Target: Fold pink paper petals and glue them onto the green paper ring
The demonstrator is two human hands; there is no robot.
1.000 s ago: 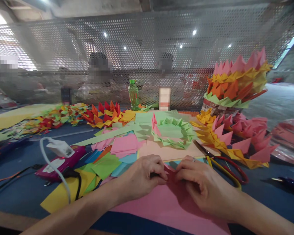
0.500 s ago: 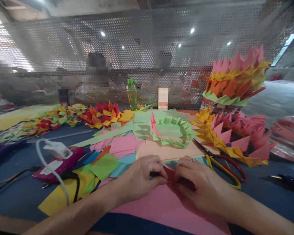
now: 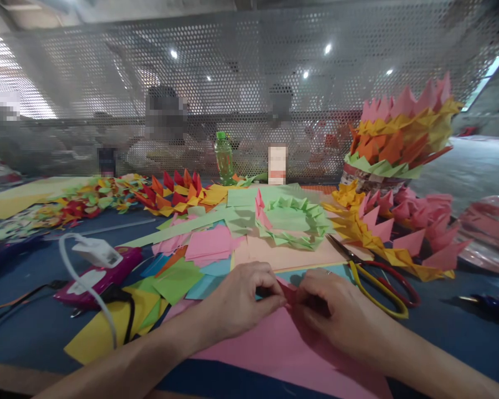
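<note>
Between my hands is a small piece of pink paper (image 3: 288, 289), darker where it is shaded and mostly covered by my fingers. My left hand (image 3: 253, 296) pinches its left side, thumb against fingertips. On the other side my right hand (image 3: 326, 302), with a ring on one finger, grips it with curled fingers. Both hands are just above a large pink sheet (image 3: 283, 354). Past them lies a ring of folded light green paper points (image 3: 311, 221) with one pink point (image 3: 261, 209) at its left. Scissors (image 3: 378, 288) with yellow and red handles lie right of my right hand.
A magenta power strip (image 3: 100, 277) with a white plug and cables lies left, beside coloured paper squares (image 3: 178, 280). Pink and yellow folded chains (image 3: 395, 233) and a tall layered paper piece (image 3: 399, 133) stand right. Behind are a green bottle (image 3: 223, 158) and a perforated metal screen (image 3: 241, 66).
The fingertips of both hands have come slightly closer together over the pink paper, which shows less between them. The other things lie where they were; the view shifted slightly.
</note>
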